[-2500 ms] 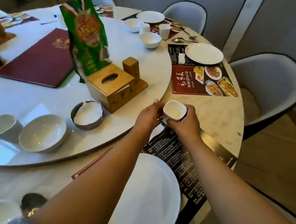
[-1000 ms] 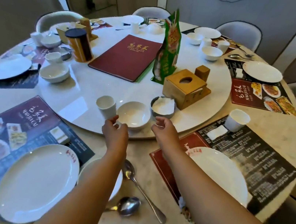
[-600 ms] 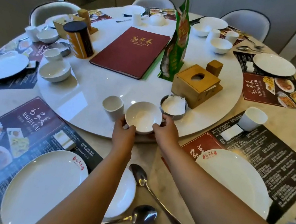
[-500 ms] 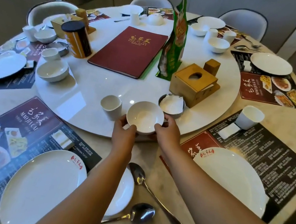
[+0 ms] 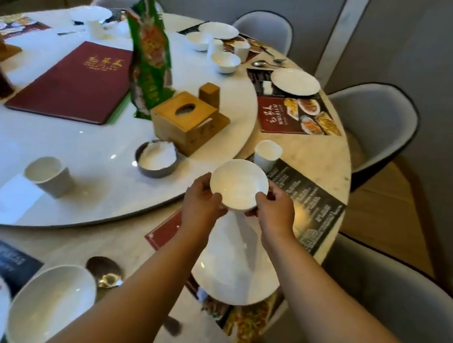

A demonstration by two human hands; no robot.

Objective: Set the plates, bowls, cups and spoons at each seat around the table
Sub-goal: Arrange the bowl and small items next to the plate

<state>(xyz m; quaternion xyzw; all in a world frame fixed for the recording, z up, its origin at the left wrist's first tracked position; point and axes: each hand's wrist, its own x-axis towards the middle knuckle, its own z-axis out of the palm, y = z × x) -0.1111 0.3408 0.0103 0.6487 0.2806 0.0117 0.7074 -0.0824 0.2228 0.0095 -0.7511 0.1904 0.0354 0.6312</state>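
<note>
- Now the bowl is off the turntable, where it sat beside a cup half a second ago, and is up in the air over the near right seat; I judge that seat is about to get its bowl.
- Both hands make the grip: the left hand curls round the bowl's left rim and the right hand pinches its right rim, thumbs on top, fingers underneath. Each is closed on the bowl, neither slack.
- Directly beneath the grip lies the seat's plate, on a dark placemat.
- Just beyond the grip, on that mat, stands a white cup, already set.
- Left of the grip, the metal dish with white napkins sits near the turntable's edge, the wooden tissue box behind it.
- Nearer than the grip and to its left, a spoon lies on the table; no spoon shows at this seat yet.
</note>
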